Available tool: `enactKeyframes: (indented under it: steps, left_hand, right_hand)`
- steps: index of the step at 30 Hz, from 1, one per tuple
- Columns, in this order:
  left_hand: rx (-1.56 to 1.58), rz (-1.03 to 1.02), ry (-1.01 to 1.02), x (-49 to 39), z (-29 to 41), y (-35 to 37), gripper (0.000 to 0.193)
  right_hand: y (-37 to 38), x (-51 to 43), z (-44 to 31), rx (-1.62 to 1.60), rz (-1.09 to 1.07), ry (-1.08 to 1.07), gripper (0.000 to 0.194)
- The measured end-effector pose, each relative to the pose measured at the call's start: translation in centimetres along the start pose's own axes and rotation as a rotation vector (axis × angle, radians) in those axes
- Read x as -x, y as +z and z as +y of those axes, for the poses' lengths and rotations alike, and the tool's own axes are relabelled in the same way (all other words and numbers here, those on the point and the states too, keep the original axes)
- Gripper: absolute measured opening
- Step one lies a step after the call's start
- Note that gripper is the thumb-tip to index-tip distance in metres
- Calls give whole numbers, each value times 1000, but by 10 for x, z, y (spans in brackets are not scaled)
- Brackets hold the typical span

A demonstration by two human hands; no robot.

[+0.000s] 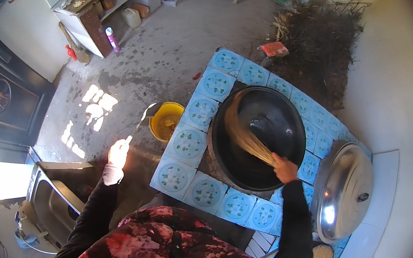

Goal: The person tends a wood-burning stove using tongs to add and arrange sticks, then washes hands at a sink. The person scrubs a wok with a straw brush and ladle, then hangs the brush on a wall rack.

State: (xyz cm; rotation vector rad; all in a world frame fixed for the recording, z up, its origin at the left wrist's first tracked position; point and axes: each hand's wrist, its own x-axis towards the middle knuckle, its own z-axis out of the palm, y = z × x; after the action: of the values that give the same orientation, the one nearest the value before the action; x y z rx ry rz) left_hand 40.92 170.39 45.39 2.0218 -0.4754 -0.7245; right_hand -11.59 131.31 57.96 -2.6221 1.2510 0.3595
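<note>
My right hand (286,170) grips the bound end of a straw whisk broom (250,136). Its blurred bristles lie inside a large black wok (269,118), whose bottom looks wet and shiny. The wok is set into a stove top (188,142) faced with blue flowered tiles. Out to the left, my left hand (118,153) holds a long-handled metal ladle (147,113) by its handle. The ladle's head is beside the rim of a yellow bucket (168,125), which has murky liquid in it and stands beside the stove.
A domed metal lid (346,193) rests at the stove's right end by the wall. Dry brushwood (312,48) is heaped behind the stove. A steel sink (56,206) is at lower left, below a dark door (1,92). A cluttered counter (93,26) stands at upper left.
</note>
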Motion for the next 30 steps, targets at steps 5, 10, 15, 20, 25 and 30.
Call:
enactKeyframes:
  steps: [5,10,15,20,25,30]
  left_hand:
    - [-135,71,84,0,-1,11,23]
    - [-185,56,38,-7,-9,14,23]
    - [-116,82,-19,-1,6,15,24]
    - [-160,85,22,3,31,18,26]
    - [-142,143,154,8,29,14,29]
    - [-322,173,122,4,25,10,34]
  right_hand:
    - [-24,80,91,181,258,139,51]
    - [69,80,70,-75,29,251,47]
    - [53,66,-88,-881,-207,176,62]
    - [11,117,-173,-1634,-70,268,55]
    - [-24,134,-239,-1812,-149,317,54]
    - [-23,108,-274,-1694,-156,210,50]
